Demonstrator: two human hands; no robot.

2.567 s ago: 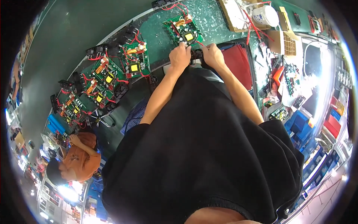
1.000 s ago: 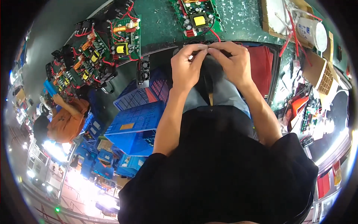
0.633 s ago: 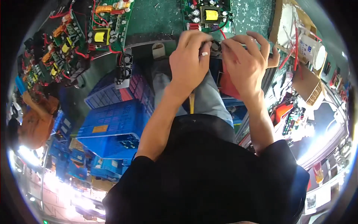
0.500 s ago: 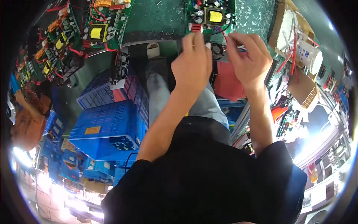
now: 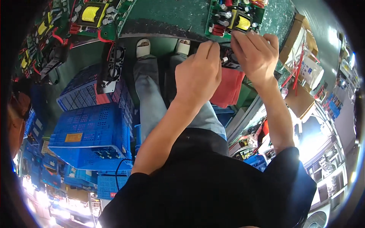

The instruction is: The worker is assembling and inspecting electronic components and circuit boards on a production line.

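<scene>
A green circuit board (image 5: 210, 19) with a yellow-wound transformer (image 5: 242, 24) lies at the bench edge in front of me. My right hand (image 5: 258, 57) is closed, its fingertips at the board's near edge; whatever they pinch is hidden. My left hand (image 5: 198, 76) is closed too, fingers bent together just left of the small fan unit (image 5: 231, 57), which hangs below that edge. What sits between the left fingertips cannot be made out. Behind and below the hands, part of the fan unit is covered.
More circuit boards (image 5: 90, 15) line the bench at the left, one with a twin-fan bracket (image 5: 114, 68) hanging over the edge. Blue crates (image 5: 87, 125) stand on the floor at left. Right of my hands are a cardboard box (image 5: 304, 38), red wires (image 5: 297, 72) and a white roll (image 5: 311, 72).
The view has shifted, showing both feet. My right hand has moved left relative to the board, onto its near edge. The red wire seen at its fingertips earlier is out of sight.
</scene>
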